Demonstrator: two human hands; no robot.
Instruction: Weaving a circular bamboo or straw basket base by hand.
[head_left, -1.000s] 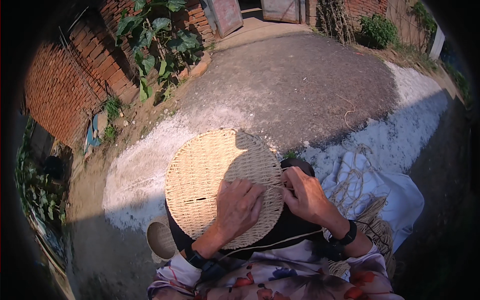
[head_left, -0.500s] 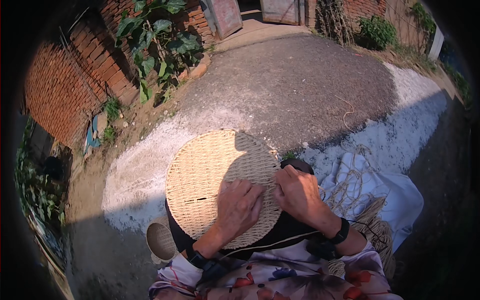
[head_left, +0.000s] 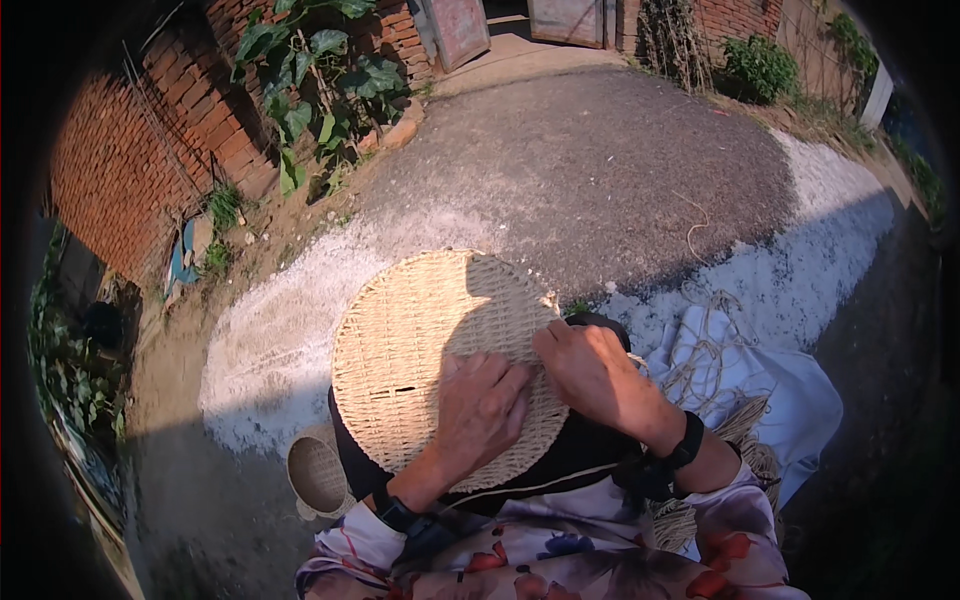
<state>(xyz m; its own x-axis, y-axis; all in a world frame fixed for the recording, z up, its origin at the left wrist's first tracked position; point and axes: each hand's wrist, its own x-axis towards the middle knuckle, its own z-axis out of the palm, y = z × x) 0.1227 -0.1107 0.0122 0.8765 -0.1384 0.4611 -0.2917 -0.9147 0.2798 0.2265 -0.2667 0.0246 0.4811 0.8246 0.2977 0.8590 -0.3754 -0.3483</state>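
A round, flat woven straw-coloured disc (head_left: 400,330) lies across my lap, with a small dark slit left of its middle. My left hand (head_left: 482,410) rests on the disc, its fingers bent a little and its palm down. At the disc's right edge my right hand (head_left: 590,370) is closed in a pinch; what lies between its fingertips is hidden. A thin pale cord (head_left: 540,482) runs from below the disc's near edge toward my right forearm.
A small woven basket (head_left: 318,472) sits on the ground to my left. To my right, bundled cord (head_left: 745,425) and loose strands lie on a white sheet (head_left: 800,400). Ahead are dark paving (head_left: 580,160), a brick wall (head_left: 130,180) and a leafy plant (head_left: 300,90).
My right hand has shifted slightly left and up along the disc's right edge. My left hand stays on the disc, which sits slightly higher in view.
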